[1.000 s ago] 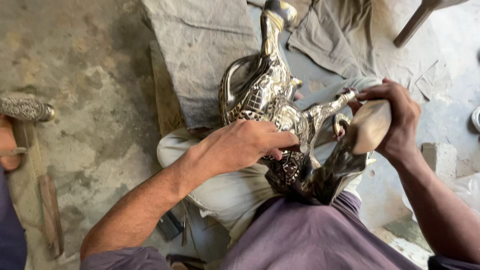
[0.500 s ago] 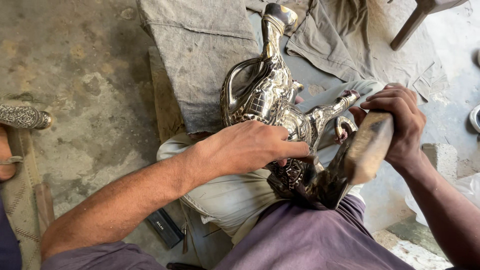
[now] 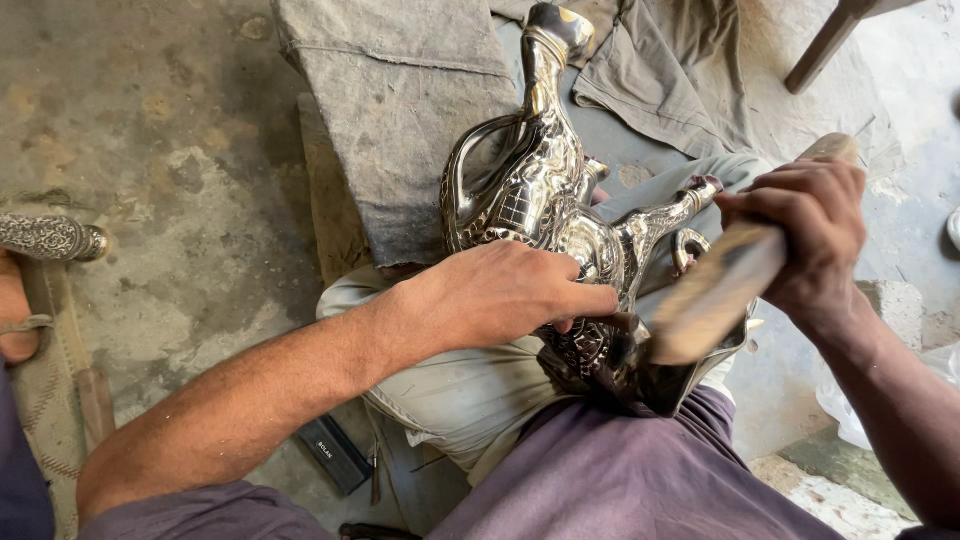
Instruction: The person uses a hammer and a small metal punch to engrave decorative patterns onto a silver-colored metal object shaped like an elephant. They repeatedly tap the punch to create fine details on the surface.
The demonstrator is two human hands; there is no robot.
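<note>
Ewer (image 3: pixel 540 200) is lying across my lap, spout pointing to twelve o'clock, already gleaming over most of its engraving. My left hand (image 3: pixel 500 295) is pressing it down open-palmed; my right hand (image 3: pixel 800 235) is clenching a mallet (image 3: pixel 715 290) at three o'clock, so I judge work is continuing near the base.

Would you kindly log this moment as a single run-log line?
left hand: pressed on metal jug | right hand: gripping wooden tool against jug | jug: lying across lap | floor: grey cloth
</note>
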